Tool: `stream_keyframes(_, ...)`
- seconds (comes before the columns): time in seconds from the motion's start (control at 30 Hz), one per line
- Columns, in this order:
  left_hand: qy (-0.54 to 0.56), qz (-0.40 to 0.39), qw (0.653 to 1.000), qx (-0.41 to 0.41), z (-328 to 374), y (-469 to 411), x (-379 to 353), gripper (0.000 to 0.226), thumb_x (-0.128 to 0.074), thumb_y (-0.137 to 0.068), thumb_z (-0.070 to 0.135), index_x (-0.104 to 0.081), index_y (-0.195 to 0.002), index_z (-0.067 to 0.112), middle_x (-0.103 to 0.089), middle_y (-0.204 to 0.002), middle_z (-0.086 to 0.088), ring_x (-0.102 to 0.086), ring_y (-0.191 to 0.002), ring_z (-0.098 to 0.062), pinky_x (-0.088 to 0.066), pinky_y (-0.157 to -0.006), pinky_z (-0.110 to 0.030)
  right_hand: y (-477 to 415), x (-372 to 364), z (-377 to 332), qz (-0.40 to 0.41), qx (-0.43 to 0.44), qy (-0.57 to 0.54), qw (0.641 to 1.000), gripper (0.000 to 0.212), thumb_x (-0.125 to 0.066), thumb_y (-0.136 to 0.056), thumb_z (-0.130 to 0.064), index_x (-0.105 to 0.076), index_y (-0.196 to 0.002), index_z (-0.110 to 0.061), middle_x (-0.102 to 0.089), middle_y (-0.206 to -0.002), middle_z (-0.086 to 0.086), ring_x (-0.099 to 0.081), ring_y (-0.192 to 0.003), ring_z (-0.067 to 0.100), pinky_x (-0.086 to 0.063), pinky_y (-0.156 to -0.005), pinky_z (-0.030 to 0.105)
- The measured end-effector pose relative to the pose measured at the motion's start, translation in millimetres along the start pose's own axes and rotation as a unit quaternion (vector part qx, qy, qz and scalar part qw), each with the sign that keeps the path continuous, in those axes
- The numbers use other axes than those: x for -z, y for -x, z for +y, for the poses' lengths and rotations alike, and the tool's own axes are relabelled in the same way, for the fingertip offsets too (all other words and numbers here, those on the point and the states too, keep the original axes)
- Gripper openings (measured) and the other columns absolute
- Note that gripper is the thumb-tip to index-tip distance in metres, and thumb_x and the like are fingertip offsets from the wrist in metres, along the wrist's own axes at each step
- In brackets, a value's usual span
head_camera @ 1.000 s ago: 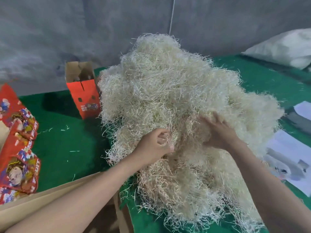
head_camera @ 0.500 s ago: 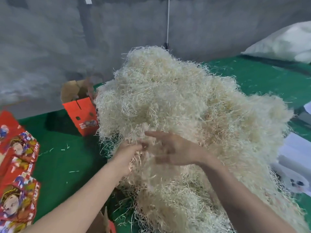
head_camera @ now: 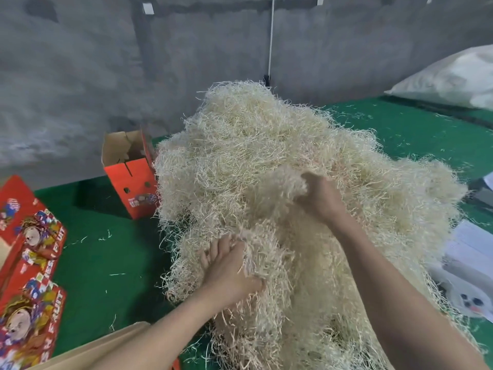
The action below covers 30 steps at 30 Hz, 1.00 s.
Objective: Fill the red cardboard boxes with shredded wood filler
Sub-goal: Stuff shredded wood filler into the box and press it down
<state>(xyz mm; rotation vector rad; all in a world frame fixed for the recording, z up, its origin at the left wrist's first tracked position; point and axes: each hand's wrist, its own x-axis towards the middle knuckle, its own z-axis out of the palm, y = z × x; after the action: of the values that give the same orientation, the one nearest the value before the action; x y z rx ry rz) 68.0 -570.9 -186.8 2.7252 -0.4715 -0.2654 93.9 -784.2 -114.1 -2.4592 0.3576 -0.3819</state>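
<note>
A big heap of pale shredded wood filler [head_camera: 266,161] covers the middle of the green table. My left hand [head_camera: 229,271] lies on the heap's near left side, thumb tucked under a tuft and fingers stretched over the strands. My right hand [head_camera: 318,194] is higher up in the heap, its fingers curled round a clump. An open red cardboard box [head_camera: 130,180] stands upright just left of the heap, touching its edge. Its inside is mostly hidden.
Flat printed red boxes [head_camera: 29,252] are stacked at the left edge. A brown cardboard flap [head_camera: 112,343] lies under my left forearm. White papers [head_camera: 469,265] sit at the right, a white sack [head_camera: 453,76] at the back right. A grey wall stands close behind.
My hands, close together at the heap's front before, have parted: the right went up and right into the filler and clutched a clump, the left dropped lower onto the near side.
</note>
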Motion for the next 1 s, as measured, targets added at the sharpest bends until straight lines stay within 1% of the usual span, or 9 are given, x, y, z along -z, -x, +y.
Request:
stream_keyframes(0.13, 0.258, 0.197, 0.943, -0.077, 22.4, 6.2, 46.0, 0.092, -0.066, -0.066, 0.05, -0.012, -0.14, 0.039, 0.001, -0.14, 0.035, 0.003, -0.139, -0.003, -0.005, -0.115, -0.045, -3.0, 48.8, -35.9, 0.196, 0.072, -0.148, 0.967, 0.041, -0.071, -0.073, -0.003, -0.059, -0.11, -0.015, -0.058, -0.085, -0.013, -0.055, -0.066, 0.006, -0.05, -0.061, 0.021)
stream_keyframes(0.27, 0.357, 0.158, 0.912, -0.128, 51.3, -8.7, 89.6, 0.127, -0.075, -0.051, 0.066, 0.015, -0.139, 0.049, 0.006, -0.153, 0.021, -0.001, -0.142, -0.005, -0.011, -0.113, -0.031, 13.3, 54.4, -81.5, 0.083, 0.208, -0.165, 0.96, 0.034, -0.07, -0.07, 0.004, -0.063, -0.097, -0.015, -0.059, -0.085, -0.014, -0.058, -0.079, 0.007, -0.045, -0.063, 0.011)
stream_keyframes(0.33, 0.386, 0.07, 0.916, -0.082, 62.4, -20.9, 101.1, 0.079, -0.082, -0.063, 0.037, -0.04, -0.128, 0.02, -0.053, -0.127, -0.004, -0.052, -0.114, -0.019, -0.042, -0.088, -0.007, 19.6, 36.3, -100.3, -0.006, 0.229, -0.163, 0.96, 0.043, -0.067, -0.072, 0.003, -0.059, -0.112, -0.01, -0.063, -0.101, -0.005, -0.061, -0.09, 0.013, -0.044, -0.071, 0.01)
stream_keyframes(0.4, 0.404, 0.078, 0.911, -0.008, 60.8, -30.6, 100.9, 0.02, -0.07, -0.076, 0.002, -0.058, -0.093, 0.004, -0.065, -0.098, -0.007, -0.06, -0.079, -0.016, -0.049, -0.062, -0.006, 18.4, 20.2, -107.8, -0.071, 0.231, -0.131, 0.962, 0.06, -0.07, -0.075, -0.008, -0.047, -0.131, -0.013, -0.051, -0.132, 0.003, -0.049, -0.118, 0.016, -0.036, -0.086, 0.011)
stream_keyframes(0.57, 0.633, 0.17, 0.748, 0.104, 28.4, -47.2, 104.8, 0.022, -0.071, -0.077, 0.004, -0.052, -0.088, 0.006, -0.063, -0.085, -0.007, -0.068, -0.068, -0.02, -0.057, -0.056, -0.033, 9.8, 34.8, -80.7, -0.071, 0.127, -0.284, 0.948, 0.083, -0.077, -0.066, -0.042, -0.034, -0.136, -0.032, -0.04, -0.139, -0.007, -0.042, -0.12, 0.01, -0.038, -0.084, 0.019)
stream_keyframes(0.67, 0.735, 0.125, 0.649, 0.151, 15.8, -53.5, 117.1, 0.07, -0.083, -0.06, 0.019, -0.045, -0.117, 0.007, -0.058, -0.11, -0.011, -0.063, -0.092, -0.029, -0.057, -0.069, -0.043, 18.7, 20.7, -66.2, -0.158, 0.034, -0.159, 0.974, 0.098, -0.069, -0.056, -0.063, -0.033, -0.136, -0.021, -0.04, -0.14, 0.001, -0.044, -0.123, 0.02, -0.042, -0.095, 0.035)
stream_keyframes(0.77, 0.794, 0.072, 0.588, 0.134, 24.4, -49.7, 124.5, 0.058, -0.082, -0.05, 0.029, -0.062, -0.103, 0.015, -0.069, -0.102, -0.012, -0.066, -0.094, -0.033, -0.055, -0.069, -0.043, 34.9, -17.5, -76.1, -0.263, 0.02, -0.081, 0.961, 0.098, -0.072, -0.065, -0.054, -0.025, -0.141, -0.016, -0.046, -0.134, 0.007, -0.052, -0.115, 0.023, -0.046, -0.089, 0.032)
stream_keyframes(0.87, 0.81, 0.035, 0.574, 0.114, 37.0, -48.3, 122.1, 0.047, -0.079, -0.055, 0.032, -0.072, -0.097, 0.015, -0.071, -0.098, -0.011, -0.068, -0.089, -0.032, -0.054, -0.074, -0.045, 33.1, -51.2, -78.8, -0.177, 0.063, -0.044, 0.981, 0.078, -0.071, -0.077, -0.024, -0.024, -0.139, -0.013, -0.06, -0.083, 0.001, -0.06, -0.07, 0.011, -0.05, -0.059, 0.022)
stream_keyframes(1.0, 0.819, 0.058, 0.56, 0.114, 26.8, -48.6, 133.6, 0.032, -0.067, -0.073, 0.032, -0.071, -0.101, 0.017, -0.07, -0.104, -0.009, -0.061, -0.106, -0.03, -0.051, -0.079, -0.046, 16.0, -53.4, -33.0, -0.053, 0.112, 0.168, 0.978, 0.043, -0.061, -0.085, -0.019, -0.042, -0.123, -0.024, -0.051, -0.062, -0.01, -0.054, -0.06, 0.007, -0.042, -0.098, 0.042)
